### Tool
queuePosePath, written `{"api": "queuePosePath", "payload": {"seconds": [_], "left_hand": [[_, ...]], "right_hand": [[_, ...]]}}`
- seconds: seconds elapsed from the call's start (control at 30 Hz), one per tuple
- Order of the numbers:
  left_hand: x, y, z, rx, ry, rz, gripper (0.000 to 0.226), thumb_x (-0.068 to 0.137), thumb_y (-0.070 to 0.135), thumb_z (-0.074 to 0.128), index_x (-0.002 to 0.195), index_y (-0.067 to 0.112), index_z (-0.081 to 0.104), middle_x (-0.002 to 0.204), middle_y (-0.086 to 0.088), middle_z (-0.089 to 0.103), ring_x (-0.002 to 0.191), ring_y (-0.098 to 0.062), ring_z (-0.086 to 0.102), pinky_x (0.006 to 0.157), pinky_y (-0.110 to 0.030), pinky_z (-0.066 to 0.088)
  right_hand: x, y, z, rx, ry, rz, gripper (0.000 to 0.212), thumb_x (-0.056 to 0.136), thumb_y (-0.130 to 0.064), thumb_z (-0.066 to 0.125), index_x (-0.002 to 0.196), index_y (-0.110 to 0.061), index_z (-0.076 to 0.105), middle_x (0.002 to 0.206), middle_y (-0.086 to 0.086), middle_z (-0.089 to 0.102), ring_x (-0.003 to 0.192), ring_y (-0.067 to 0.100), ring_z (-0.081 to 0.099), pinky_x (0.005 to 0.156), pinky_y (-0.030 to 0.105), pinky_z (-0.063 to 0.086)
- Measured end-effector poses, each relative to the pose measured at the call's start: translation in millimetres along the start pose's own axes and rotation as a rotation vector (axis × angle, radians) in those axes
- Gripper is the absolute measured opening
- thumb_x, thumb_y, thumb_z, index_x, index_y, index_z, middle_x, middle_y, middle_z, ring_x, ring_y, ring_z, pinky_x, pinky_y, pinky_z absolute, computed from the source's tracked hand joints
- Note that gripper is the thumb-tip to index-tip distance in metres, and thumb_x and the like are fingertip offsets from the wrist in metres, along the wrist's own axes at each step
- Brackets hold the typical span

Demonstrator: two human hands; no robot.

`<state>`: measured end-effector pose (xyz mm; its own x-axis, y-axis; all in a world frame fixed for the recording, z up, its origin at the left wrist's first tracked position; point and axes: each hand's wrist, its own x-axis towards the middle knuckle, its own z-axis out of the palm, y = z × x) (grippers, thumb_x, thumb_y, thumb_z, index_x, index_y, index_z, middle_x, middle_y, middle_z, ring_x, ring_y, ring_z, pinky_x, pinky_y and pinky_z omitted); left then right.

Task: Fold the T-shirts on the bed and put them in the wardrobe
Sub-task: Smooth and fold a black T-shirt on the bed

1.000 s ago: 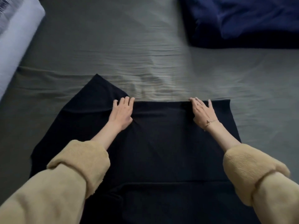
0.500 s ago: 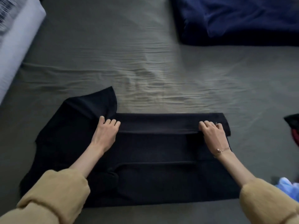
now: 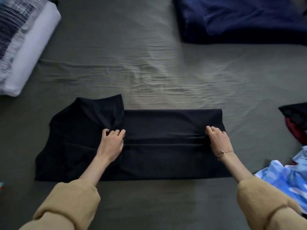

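The bed, covered in a grey sheet, extends beyond and to either side of both hands and carries everything shown. A dark blue folded bedding pile lies well beyond the right hand, a striped pillow well beyond the left hand. The black T-shirt lies flat under and between the hands, its far portion doubled toward the person, one sleeve projecting beyond the left hand. A blue patterned garment and a dark heap sit just outside the right hand. The left hand and right hand, fingers curled, each pinch the edge of the folded layer. The step in hand appears to be the crosswise fold; the next move likely calls for laying this edge even, then tucking in the sleeve.
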<state>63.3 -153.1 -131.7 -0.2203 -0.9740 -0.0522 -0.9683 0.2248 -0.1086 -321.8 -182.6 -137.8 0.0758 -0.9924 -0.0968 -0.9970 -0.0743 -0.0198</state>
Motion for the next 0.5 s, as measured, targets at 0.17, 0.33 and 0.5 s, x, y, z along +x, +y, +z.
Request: {"api": "queuePosePath", "payload": {"seconds": [0.17, 0.33, 0.5], "left_hand": [[-6, 1, -3, -0.454, -0.274, -0.053, 0.038, 0.080, 0.061, 0.053, 0.092, 0.025, 0.058, 0.108, 0.010, 0.043, 0.103, -0.010, 0.040, 0.092, -0.031, 0.041], [-10, -10, -6, -0.457, -0.295, -0.061, 0.020, 0.084, 0.033, 0.068, 0.091, 0.018, 0.056, 0.114, 0.010, 0.044, 0.106, -0.008, 0.046, 0.085, -0.034, 0.049], [0, -12, -9, -0.424, -0.246, -0.091, 0.008, 0.093, 0.017, 0.054, 0.088, 0.015, 0.049, 0.092, 0.007, 0.049, 0.081, -0.012, 0.050, 0.070, -0.030, 0.045]], "right_hand": [[-9, 11, -5, 0.201, -0.073, -0.151, 0.018, 0.069, -0.025, 0.061, 0.082, -0.012, 0.061, 0.097, 0.007, 0.057, 0.086, 0.029, 0.055, 0.073, 0.035, 0.042], [-14, 32, -4, 0.192, -0.171, -0.244, 0.020, 0.059, -0.024, 0.068, 0.075, -0.011, 0.063, 0.109, 0.008, 0.059, 0.088, 0.031, 0.060, 0.083, 0.036, 0.046], [-6, 34, -1, 0.174, -0.126, -0.237, 0.014, 0.064, -0.005, 0.070, 0.075, -0.005, 0.061, 0.101, 0.011, 0.062, 0.082, 0.033, 0.062, 0.087, 0.038, 0.045]]}}
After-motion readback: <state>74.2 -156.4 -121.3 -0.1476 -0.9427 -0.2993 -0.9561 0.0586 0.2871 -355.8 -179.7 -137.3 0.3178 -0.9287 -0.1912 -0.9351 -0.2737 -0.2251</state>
